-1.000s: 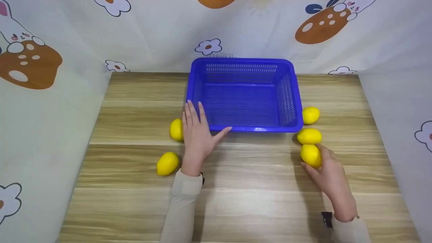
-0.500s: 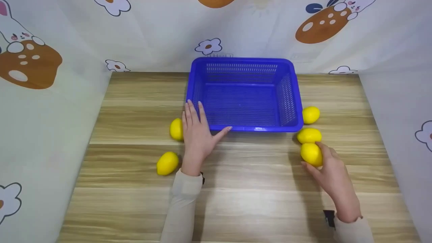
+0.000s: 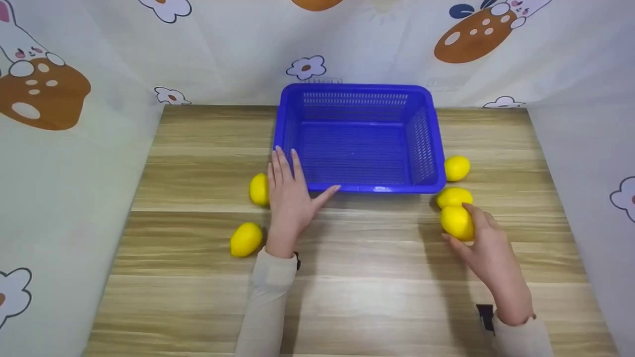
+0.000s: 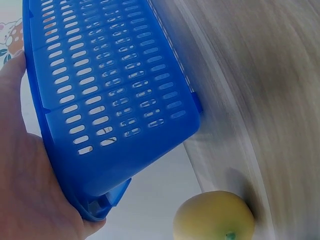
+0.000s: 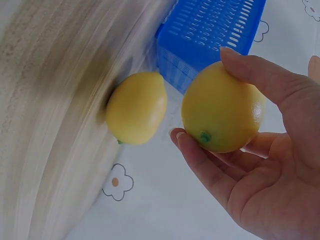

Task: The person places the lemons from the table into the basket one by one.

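Glossy yellow oval lemon [image 3: 457, 223]: up off the wood-grain table [image 3: 357, 277], outside basket, held betw. thumb & fingers of R hand [image 3: 491, 255]. Blue slotted plastic basket [image 3: 357, 189] just beyond; L hand [image 3: 291, 201] on its near-L corner, fingers straight, thumb wide. Early stage, I'd judge: 1 lemon lifted, 4 other yellow lemons [image 3: 246, 240] still on table, 2 per side.

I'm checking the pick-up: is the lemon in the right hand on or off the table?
Off: the right wrist view shows the right hand holding the lemon clear of the table.
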Demonstrator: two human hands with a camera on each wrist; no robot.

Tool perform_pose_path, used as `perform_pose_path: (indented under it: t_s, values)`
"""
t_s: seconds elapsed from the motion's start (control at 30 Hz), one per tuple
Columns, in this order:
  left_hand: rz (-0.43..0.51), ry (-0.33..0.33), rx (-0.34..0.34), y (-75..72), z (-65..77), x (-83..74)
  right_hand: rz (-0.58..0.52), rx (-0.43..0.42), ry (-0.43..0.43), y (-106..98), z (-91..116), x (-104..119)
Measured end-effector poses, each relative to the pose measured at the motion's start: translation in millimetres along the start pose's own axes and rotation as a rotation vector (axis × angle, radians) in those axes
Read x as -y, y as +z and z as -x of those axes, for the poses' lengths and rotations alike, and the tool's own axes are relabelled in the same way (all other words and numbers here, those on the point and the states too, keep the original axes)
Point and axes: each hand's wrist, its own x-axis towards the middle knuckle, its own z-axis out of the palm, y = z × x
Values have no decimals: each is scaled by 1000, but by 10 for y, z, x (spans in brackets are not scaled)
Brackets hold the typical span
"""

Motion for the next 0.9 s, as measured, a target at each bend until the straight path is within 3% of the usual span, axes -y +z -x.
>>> perform_pose_path:
  t_s: [0.13,0.27,0.63,0.9]
  values:
    - [-20,28,-24,2,13,-13,2,1,2,-2,-8,11]
    - [-43,105,-79,25,53,-51,7,-3,-3,-3,-17,21]
    - [-104,293,-391,240,168,-57,-1,-36,-20,-22,-34,41]
    - [-160,355,-511,315,219,-64,6,-61,-44,-27,-37,42]
